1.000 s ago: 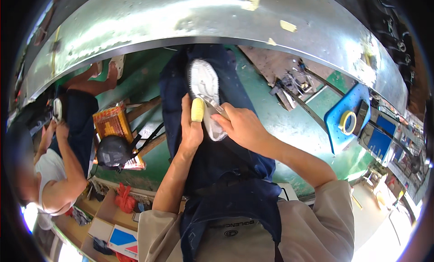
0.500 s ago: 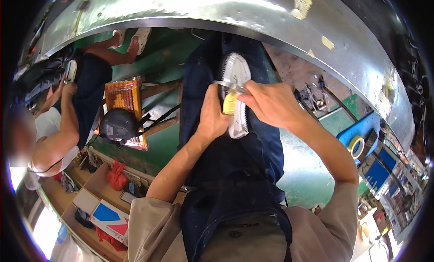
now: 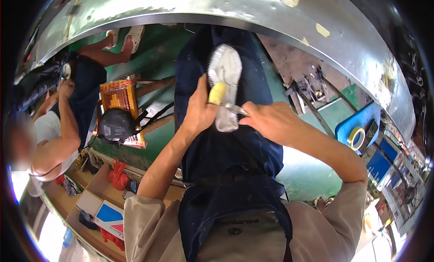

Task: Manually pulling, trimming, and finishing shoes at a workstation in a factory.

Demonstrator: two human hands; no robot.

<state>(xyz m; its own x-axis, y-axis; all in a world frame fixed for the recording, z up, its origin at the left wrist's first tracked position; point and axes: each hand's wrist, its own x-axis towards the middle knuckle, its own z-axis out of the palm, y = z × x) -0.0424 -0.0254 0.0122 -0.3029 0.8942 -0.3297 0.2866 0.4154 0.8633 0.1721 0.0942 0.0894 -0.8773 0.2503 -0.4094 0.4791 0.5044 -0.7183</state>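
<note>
Centrally, clamping white shoe piece over navy apron with fingers of left hand, pinching metal tool with right hand, short of worktop edge, beside open green floor

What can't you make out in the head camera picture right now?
All in the head view:
- Left hand: most fingertips, hidden by the white sole-shaped piece.
- That piece's underside: facing away from the camera.
- Metal tool: its far end, covered by the right hand.
- Co-worker's held item: too small to identify.
- Metal surface: far edge, cut off by the picture's top.
</note>
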